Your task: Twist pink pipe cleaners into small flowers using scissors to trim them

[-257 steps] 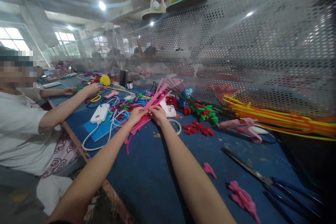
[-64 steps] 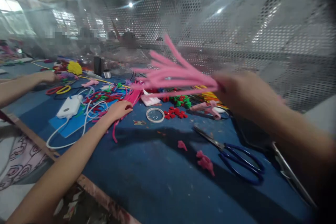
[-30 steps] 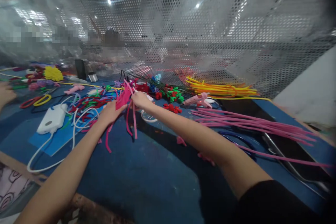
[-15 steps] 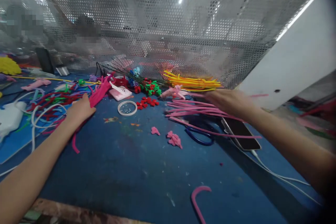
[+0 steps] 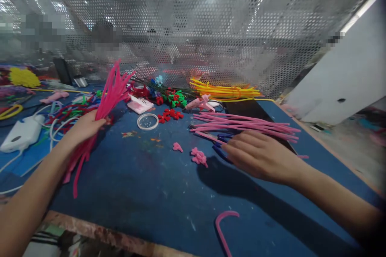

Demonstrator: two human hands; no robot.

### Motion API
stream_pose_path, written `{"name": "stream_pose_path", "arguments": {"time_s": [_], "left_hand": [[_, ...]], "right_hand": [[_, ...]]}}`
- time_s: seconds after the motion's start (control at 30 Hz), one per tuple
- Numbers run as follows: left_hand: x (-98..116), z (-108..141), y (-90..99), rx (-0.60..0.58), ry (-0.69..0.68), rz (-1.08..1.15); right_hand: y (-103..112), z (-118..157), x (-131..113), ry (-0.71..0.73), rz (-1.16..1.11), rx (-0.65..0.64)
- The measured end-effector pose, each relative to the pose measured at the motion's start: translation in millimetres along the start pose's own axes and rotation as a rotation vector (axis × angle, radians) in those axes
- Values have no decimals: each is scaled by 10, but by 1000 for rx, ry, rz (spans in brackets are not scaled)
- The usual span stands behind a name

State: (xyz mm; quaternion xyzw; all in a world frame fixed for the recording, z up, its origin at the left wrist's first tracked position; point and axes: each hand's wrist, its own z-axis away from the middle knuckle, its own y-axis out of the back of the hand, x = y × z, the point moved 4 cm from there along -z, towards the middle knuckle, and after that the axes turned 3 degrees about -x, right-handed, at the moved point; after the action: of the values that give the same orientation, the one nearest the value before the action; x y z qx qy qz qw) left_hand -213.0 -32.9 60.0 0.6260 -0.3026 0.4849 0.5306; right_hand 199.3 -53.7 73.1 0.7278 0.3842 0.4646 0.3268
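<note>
My left hand (image 5: pixel 87 126) is closed round a bundle of bright pink pipe cleaners (image 5: pixel 113 88), lifted at the left with its ends fanning up and down. Over the right part of the table, my right hand (image 5: pixel 256 154) hangs above the blue-handled tool (image 5: pixel 220 151), its fingers close together and bent downward; whether they grip anything is hidden. Lighter pink pipe cleaners (image 5: pixel 247 122) lie just behind it. Small pink fuzzy pieces (image 5: pixel 199 156) rest to its left, and a curved pink stem (image 5: pixel 221 229) lies near the front.
At the back are yellow pipe cleaners (image 5: pixel 226 90), a pink glue gun (image 5: pixel 200 103), red pieces (image 5: pixel 170 115) and a white ring (image 5: pixel 147 115). A white power strip (image 5: pixel 22 133) with cables lies left. Perforated metal (image 5: pixel 187 20) stands behind the table.
The bright pink bundle has been lifted and pulled nearer in my left hand. My right hand has come back from beside the yellow stems toward the blue handles. The phone is no longer visible.
</note>
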Motion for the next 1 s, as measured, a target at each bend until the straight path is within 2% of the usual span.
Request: {"name": "stream_pose_path", "arguments": {"time_s": [0.1, 0.2, 0.3, 0.43, 0.5, 0.6, 0.67, 0.8, 0.9, 1.0], "left_hand": [[253, 328, -312, -152, 3, 36], [447, 516, -665, -333, 3, 385], [485, 524, -983, -475, 72, 516], [412, 466, -1350, -601, 166, 472], [393, 474, -1492, -653, 145, 398], [384, 537, -1632, -733, 84, 301], [365, 593, -1683, -782, 75, 260], [272, 687, -1751, -841, 172, 240], [181, 735, -1807, -869, 271, 243], [103, 763, -1846, -893, 323, 245]], "right_hand": [[-94, -78, -304, 118, -266, -110], [-236, -67, -647, 216, -518, -208], [-371, -16, -834, 148, -608, -196], [-456, 20, -874, 79, -545, -165], [-473, -5, -789, -12, -530, -174], [-439, -75, -496, -310, -562, -111], [-339, -119, -245, -532, -604, 37], [-21, -174, 208, -866, -622, 475], [81, -245, 417, -951, -714, 579], [8, -298, 513, -953, -903, 519]]}}
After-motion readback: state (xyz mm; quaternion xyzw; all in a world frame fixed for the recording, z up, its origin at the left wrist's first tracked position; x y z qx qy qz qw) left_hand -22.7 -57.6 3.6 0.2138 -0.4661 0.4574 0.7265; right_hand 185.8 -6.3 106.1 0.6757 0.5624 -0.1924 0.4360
